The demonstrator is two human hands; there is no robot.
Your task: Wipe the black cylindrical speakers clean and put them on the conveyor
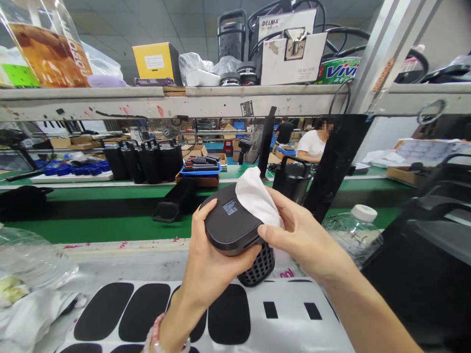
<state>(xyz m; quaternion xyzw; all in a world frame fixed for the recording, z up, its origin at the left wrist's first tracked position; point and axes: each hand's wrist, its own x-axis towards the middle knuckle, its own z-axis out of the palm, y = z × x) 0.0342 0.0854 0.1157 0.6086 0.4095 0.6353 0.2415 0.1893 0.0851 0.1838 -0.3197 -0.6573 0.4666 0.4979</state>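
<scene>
A black speaker-like device [235,223] with a printed label on its flat end and a perforated grille [259,267] below is tilted toward me. My left hand [209,245] is wrapped round its left and lower side. In my right hand [294,225] a white cloth [259,196] is pressed over the device's upper right edge, with the thumb on the rim. Under my hands lies a white sheet [290,338] bearing several black rounded pads [228,314] and small black squares [270,310].
A green conveyor belt [121,215] runs across behind the bench, with a black device [174,201] lying on it. Several black units [143,162] stand beyond. A clear jar [358,235] is at the right, crumpled white cloth [33,318] at the left. A cluttered shelf [206,103] spans above.
</scene>
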